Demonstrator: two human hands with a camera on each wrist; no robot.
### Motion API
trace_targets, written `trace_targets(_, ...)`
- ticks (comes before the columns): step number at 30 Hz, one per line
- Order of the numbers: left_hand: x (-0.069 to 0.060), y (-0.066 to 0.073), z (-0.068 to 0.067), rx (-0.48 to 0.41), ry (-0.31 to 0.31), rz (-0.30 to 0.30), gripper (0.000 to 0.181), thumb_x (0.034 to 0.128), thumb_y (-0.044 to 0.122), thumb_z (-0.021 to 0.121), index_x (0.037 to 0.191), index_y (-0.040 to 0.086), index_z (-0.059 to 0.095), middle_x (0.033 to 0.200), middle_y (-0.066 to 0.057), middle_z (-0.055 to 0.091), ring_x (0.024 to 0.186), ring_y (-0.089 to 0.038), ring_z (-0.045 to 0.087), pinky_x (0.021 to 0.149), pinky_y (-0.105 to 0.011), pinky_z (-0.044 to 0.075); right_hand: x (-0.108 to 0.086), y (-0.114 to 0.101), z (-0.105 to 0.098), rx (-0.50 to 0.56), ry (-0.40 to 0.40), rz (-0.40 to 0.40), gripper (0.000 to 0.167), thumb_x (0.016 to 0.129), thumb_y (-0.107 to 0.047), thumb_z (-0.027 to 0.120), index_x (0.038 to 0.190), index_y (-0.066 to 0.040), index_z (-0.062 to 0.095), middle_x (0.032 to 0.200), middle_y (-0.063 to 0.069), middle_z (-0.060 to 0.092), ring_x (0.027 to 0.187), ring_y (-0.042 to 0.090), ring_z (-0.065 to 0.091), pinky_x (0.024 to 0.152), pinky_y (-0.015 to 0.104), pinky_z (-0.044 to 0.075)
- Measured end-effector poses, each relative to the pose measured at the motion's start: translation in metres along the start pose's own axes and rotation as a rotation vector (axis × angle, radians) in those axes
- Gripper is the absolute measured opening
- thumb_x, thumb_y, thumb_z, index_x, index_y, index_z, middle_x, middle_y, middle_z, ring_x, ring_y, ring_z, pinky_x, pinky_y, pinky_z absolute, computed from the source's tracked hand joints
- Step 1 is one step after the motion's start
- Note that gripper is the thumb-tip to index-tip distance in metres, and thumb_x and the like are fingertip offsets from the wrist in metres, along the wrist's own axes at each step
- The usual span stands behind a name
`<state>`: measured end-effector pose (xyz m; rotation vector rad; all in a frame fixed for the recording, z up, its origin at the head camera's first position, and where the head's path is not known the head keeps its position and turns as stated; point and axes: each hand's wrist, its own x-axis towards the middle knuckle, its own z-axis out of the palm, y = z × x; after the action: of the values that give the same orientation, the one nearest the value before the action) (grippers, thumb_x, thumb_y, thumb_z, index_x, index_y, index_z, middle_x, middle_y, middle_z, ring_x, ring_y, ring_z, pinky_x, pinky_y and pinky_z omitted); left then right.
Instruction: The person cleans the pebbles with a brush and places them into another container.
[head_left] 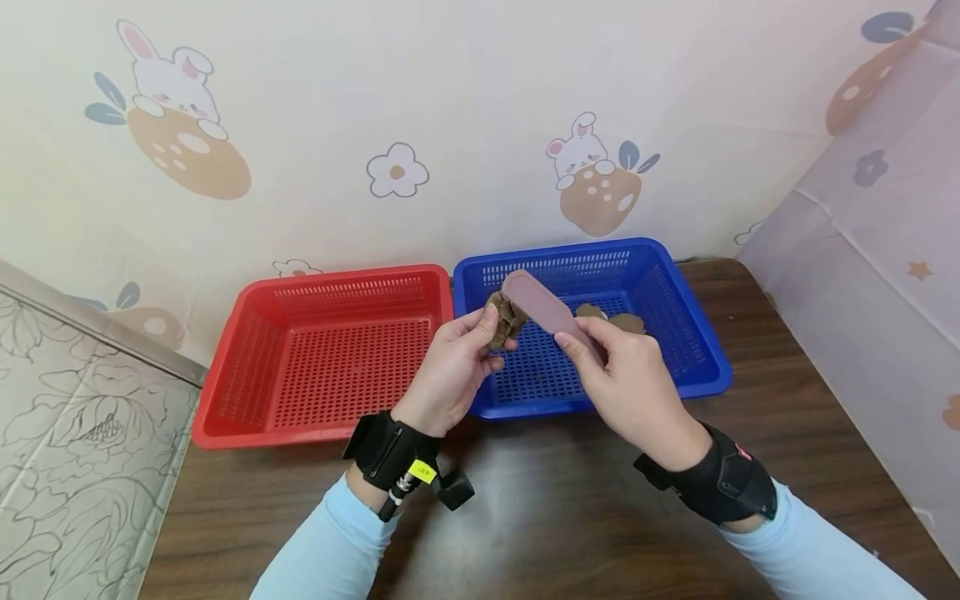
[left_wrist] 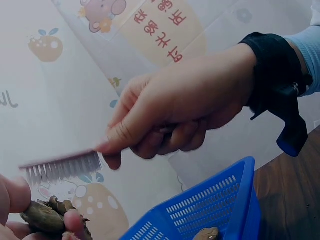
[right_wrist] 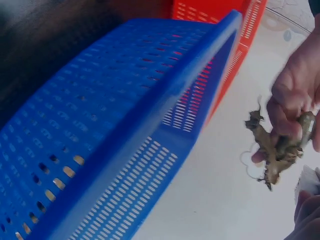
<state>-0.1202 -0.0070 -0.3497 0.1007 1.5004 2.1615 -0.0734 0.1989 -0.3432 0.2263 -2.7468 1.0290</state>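
Note:
My left hand (head_left: 457, 367) pinches a brown, crinkled, dried-looking item (head_left: 506, 322) over the left side of the blue basket (head_left: 716, 377). In the left wrist view the item (left_wrist: 45, 217) shows ragged edges. My right hand (head_left: 633, 383) grips the handle of a pink brush (head_left: 543, 307), its head beside the item. Pale bristles face down just above the item in the left wrist view, where my right hand (left_wrist: 175, 107) holds the brush (left_wrist: 65, 167). The right wrist view has the item (right_wrist: 277, 150) in my left hand (right_wrist: 295, 95).
Several brown pieces (head_left: 626, 323) lie in the blue basket's right part. A red basket (head_left: 217, 417) stands to its left, on a dark wooden table (head_left: 540, 533). Behind them is a wall covering with rabbit and fruit prints (head_left: 480, 150).

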Motion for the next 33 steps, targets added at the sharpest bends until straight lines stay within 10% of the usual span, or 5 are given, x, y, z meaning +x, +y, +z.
trace_targets(20, -0.003, 0.003, -0.003, -0.259, -0.029, 0.005, 0.037, 0.1017, 0.019, 0.035, 0.134, 0.005, 0.049, 0.133, -0.013, 0.054, 0.122, -0.023, 0.055, 0.096, -0.033, 0.048, -0.01, -0.005, 0.003, -0.034, -0.048, -0.102, 0.037, 0.094, -0.042, 0.051, 0.119, -0.016, 0.059, 0.062, -0.006, 0.048, 0.05, 0.006, 0.045, 0.041, 0.02, 0.037)
trace_targets(33, -0.004, -0.001, -0.002, -0.261, 0.004, -0.007, 0.036, 0.1011, 0.019, 0.039, 0.131, 0.004, 0.051, 0.13, -0.014, 0.057, 0.117, -0.029, 0.058, 0.094, -0.036, 0.049, -0.01, -0.002, 0.0, -0.108, 0.022, -0.092, 0.038, 0.093, -0.042, 0.053, 0.116, -0.013, 0.061, 0.062, -0.004, 0.05, 0.05, 0.006, 0.044, 0.041, 0.02, 0.036)
